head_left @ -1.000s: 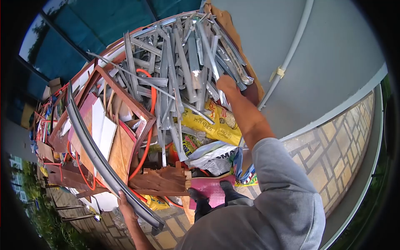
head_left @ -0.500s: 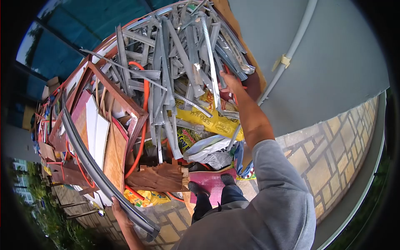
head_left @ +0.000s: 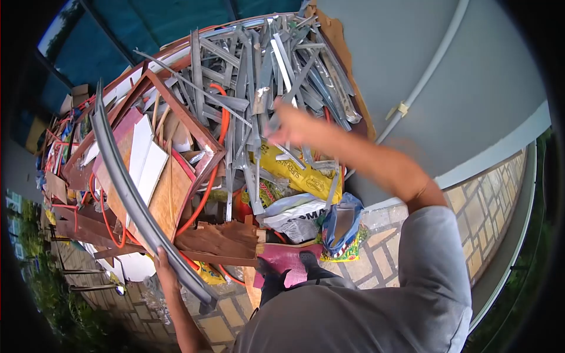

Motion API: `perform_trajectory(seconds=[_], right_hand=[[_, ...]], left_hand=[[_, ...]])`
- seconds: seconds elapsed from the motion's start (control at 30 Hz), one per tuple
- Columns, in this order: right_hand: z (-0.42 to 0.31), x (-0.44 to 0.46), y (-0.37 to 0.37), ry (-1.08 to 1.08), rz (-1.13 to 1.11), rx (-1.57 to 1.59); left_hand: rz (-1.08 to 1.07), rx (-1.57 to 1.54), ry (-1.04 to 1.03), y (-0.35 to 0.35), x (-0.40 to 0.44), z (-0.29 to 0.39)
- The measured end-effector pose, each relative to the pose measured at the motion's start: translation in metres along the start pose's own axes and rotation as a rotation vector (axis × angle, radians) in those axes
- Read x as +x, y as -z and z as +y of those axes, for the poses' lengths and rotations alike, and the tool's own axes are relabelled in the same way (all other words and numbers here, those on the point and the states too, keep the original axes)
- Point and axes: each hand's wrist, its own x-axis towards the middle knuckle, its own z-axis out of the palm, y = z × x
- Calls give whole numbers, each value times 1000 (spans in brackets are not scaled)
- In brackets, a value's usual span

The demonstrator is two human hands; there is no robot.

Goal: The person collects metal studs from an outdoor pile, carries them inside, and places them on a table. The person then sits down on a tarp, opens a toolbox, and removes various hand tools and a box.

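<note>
My left hand [head_left: 166,266] is closed around the lower part of a long, curved grey metal channel [head_left: 132,179], which slants up to the left across broken boards. My right hand [head_left: 288,125], smeared by motion, is over the heap of metal strips [head_left: 241,76]. A short grey metal strip [head_left: 303,73] runs diagonally into its fingers, which look closed on it. Below that hand lies a yellow printed sack [head_left: 300,173] among the scraps.
A brown wooden frame [head_left: 185,115] with broken panels [head_left: 156,176] stands at the left, an orange hose [head_left: 225,120] beside it. Printed bags [head_left: 294,217] lie near my feet on a pink board [head_left: 288,259]. A grey wall [head_left: 412,53] with a pipe [head_left: 438,50] borders the right.
My right hand has moved left from the heap's right side, with a metal strip now slanting from it. My left hand keeps hold of the channel. The view has shifted slightly.
</note>
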Motion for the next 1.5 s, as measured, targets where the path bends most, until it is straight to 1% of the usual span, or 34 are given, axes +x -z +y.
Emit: perform_trajectory(seconds=[0.07,0.1,0.13,0.2,0.27,0.33,0.4,0.47,0.5,0.53,0.57,0.6,0.63,0.67,0.73,0.8,0.83,0.9,0.93,0.97,1.0,1.03,1.07,1.13,1.17,1.23,1.27,1.3,1.33,1.37,1.4,1.43,1.47,1.5], right_hand=[[67,-48,-15,-24,-76,80],[88,-58,-7,-46,-97,183],[110,-61,11,-73,-116,285],[152,-48,78,-223,-301,404],[170,-48,126,-162,-183,563],[180,-34,170,-145,-164,569],[178,-36,184,-123,-156,568],[172,-60,177,-19,-72,386],[176,-82,167,60,25,235],[192,-96,171,238,77,82],[202,-110,167,317,238,11],[206,-115,172,338,294,-198],[209,-116,171,516,324,-345],[200,-123,165,568,355,-483],[170,-143,115,680,311,-725],[143,-153,58,828,229,-895],[141,-142,38,781,161,-899],[131,-128,-14,669,0,-938],[140,-83,-14,646,-36,-992],[133,-89,-55,461,-112,-811],[134,-70,-80,417,-107,-833],[144,-40,-96,419,-154,-794],[147,-31,-120,340,-203,-750],[151,-6,-152,146,-299,-657],[160,1,-162,147,-302,-657],[174,7,-187,296,-297,-713],[184,7,-195,269,-305,-742],[196,6,-204,328,-273,-792],[204,10,-210,389,-241,-843],[225,45,-205,724,-192,-1025],[225,49,-211,721,-190,-1025],[222,51,-219,640,-160,-1113],[219,50,-223,559,-127,-1198],[215,39,-232,466,-131,-1247]], left_hand=[[-66,-4,52,-17,6,19],[-120,23,84,-15,17,16],[-168,13,84,-23,12,25],[-145,-44,39,-37,10,31],[-180,-5,34,-37,6,38],[-213,17,32,-42,2,34],[-271,25,26,-45,6,28],[-315,19,20,-56,6,24],[-307,15,102,-63,0,30],[-340,6,-1,-58,25,-9],[-321,48,34,-62,20,-4],[-259,39,-6,-70,14,6],[-265,-22,15,-75,17,4],[-213,-31,-76,-81,19,5],[-214,-71,-9,-86,31,3],[-161,-36,-29,-90,44,-2],[-113,-46,-82,-91,47,-3],[-56,20,-75,-82,65,-1],[-9,89,-59,-77,74,1],[-30,89,16,-68,79,16],[-25,86,15,-63,91,13],[6,86,-10,-59,108,5],[32,87,-34,-56,121,-1],[12,35,-58,-52,141,-4],[-7,-14,-74,-48,150,-6],[1,-27,-80,-51,165,-5],[1,-41,-79,-56,172,-5],[-26,-51,-29,-60,179,2],[-24,-56,-33,-67,190,7],[-30,-41,-67,-75,199,10],[-40,-23,-97,-81,208,10],[-188,-190,44,-87,223,2],[-199,-190,49,-93,230,-11],[-213,-32,65,-98,237,-19]])
